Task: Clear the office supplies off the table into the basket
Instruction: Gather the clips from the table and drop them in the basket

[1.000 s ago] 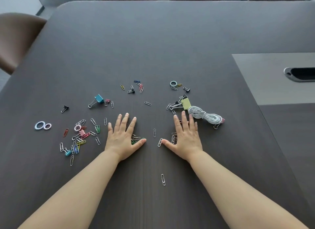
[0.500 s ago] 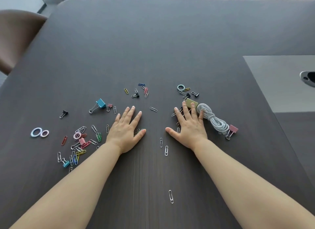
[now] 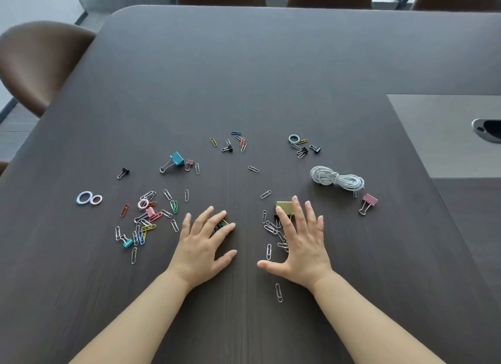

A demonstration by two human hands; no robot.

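Paper clips and binder clips lie scattered over the dark table [image 3: 271, 79]. My left hand [image 3: 204, 241] lies flat, its fingers over a small pile of coloured paper clips [image 3: 220, 225]. My right hand [image 3: 301, 239] lies flat with spread fingers on a yellow binder clip [image 3: 283, 206] and several silver paper clips [image 3: 272, 228]. A coiled white cord [image 3: 336, 180] lies right of it, with a pink binder clip [image 3: 368, 201] beside it. A blue binder clip [image 3: 176, 159] sits at the centre left. No basket is in view.
A heap of coloured clips [image 3: 146, 217] and two small rings [image 3: 89, 198] lie at the left. More clips lie farther back [image 3: 230, 144] [image 3: 302, 145]. A grey cable panel [image 3: 447, 136] is inset at the right. Brown chairs [image 3: 38, 65] stand around the table.
Both hands have slid back toward me, dragging clips with them. The yellow binder clip has come away from the white cord, which now lies apart with the pink clip.
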